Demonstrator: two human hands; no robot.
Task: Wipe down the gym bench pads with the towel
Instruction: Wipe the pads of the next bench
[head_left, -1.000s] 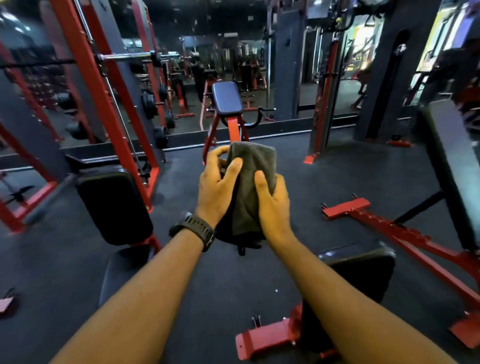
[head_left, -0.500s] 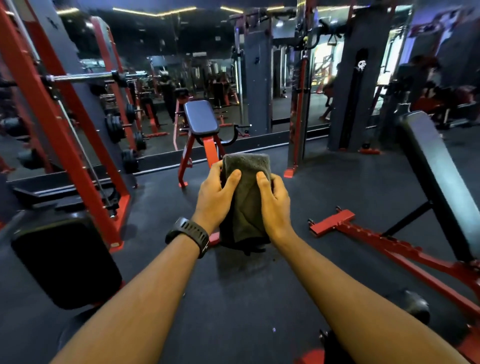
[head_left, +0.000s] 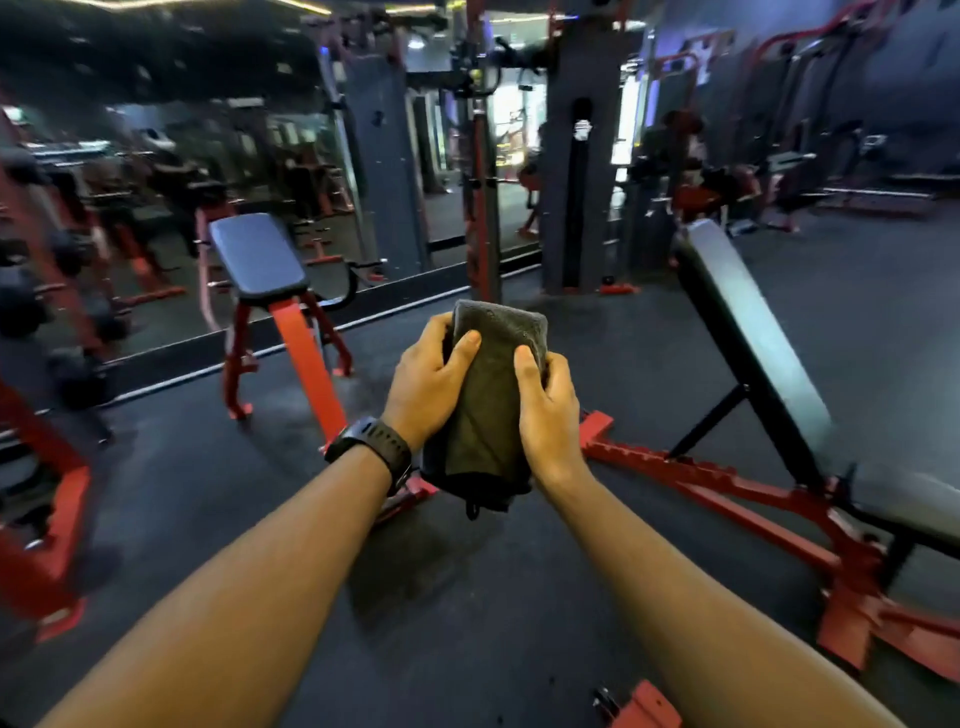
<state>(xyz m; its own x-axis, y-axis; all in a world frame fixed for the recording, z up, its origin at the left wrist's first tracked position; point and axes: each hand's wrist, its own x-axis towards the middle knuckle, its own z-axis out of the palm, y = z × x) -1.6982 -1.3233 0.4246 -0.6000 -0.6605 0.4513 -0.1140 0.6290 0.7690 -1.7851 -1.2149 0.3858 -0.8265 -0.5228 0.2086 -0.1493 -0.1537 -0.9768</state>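
A folded dark grey towel is held upright in front of me, above the floor. My left hand, with a black watch on the wrist, grips its left edge. My right hand grips its right edge with the thumb over the front. An incline bench with a black back pad and a seat pad stands on a red frame at the right. A smaller bench with a dark pad on red legs stands ahead to the left.
A red rack with weight plates lines the left side. A mirror wall and dark columns stand ahead. The red bench base rail runs across the dark rubber floor at the right.
The view has swung right and forward: the left rack and near black pads slid out of sight, and the incline bench came closer. Both hands keep the same hold on the towel.
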